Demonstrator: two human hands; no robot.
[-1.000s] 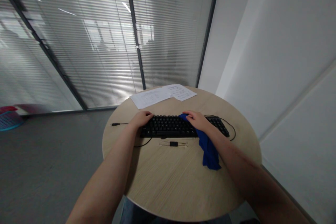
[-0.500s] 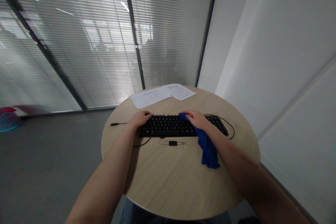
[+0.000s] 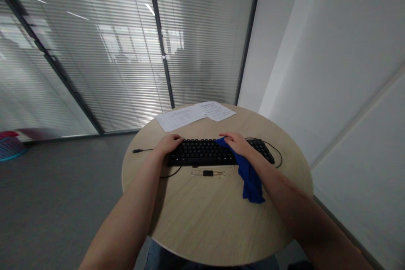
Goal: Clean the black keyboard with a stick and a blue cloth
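A black computer keyboard [image 3: 202,152] lies across the middle of the round table. My left hand [image 3: 171,142] grips its left end, the thumb on the top near the corner keys and the other fingers hidden at the far edge. On the right part of the keys, my right hand [image 3: 237,142] is closed on a blue cloth [image 3: 250,179]. The cloth's front end hangs down over the keyboard's near edge and spreads onto the tabletop. Just in front of the keyboard lies a small tool [image 3: 208,173] with a black middle and thin, pale ends.
Printed paper sheets [image 3: 182,118] lie at the far side of the wooden table [image 3: 202,215]. The keyboard cable loops out on the right, and a USB plug [image 3: 137,150] rests at the left. A blue and red basket [image 3: 11,147] stands on the floor. Walls rise behind and right.
Almost nothing differs. Both hands, the cloth and the keyboard stay in place, while the view shifts very slightly.
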